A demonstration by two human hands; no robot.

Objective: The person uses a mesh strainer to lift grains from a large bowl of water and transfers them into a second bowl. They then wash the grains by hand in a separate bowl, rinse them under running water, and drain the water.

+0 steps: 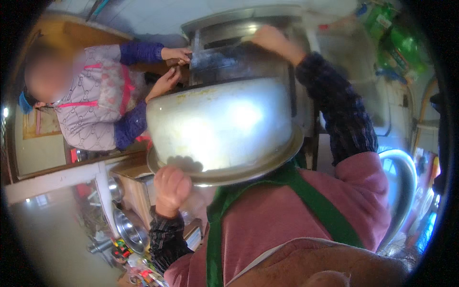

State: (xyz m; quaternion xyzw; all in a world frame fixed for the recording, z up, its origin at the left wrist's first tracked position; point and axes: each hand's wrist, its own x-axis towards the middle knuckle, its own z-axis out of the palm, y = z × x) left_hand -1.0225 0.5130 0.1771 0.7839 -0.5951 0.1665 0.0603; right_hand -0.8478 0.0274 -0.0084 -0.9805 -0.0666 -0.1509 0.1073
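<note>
A large aluminium basin or pot (218, 122) with a wide flange hangs tilted in front of my chest. My left hand (172, 188) is curled around the flange at its near left side, and the knuckles reflect in the metal. Which way the mouth faces, I cannot tell. My right hand (274, 41) reaches over the far side, blurred, with fingers bent near a steel rim (222, 34). Whether it grips anything is unclear. Beyond the basin lies a dark, hazy metal recess (229, 62).
At the left stands another person (96, 97), both hands near the recess, one at a small brownish thing (174, 62). Green plastic bottles (401, 46) are at the upper right. A large round metal basin (400, 193) is behind my right arm. Steel bowls (131, 229) lie at lower left.
</note>
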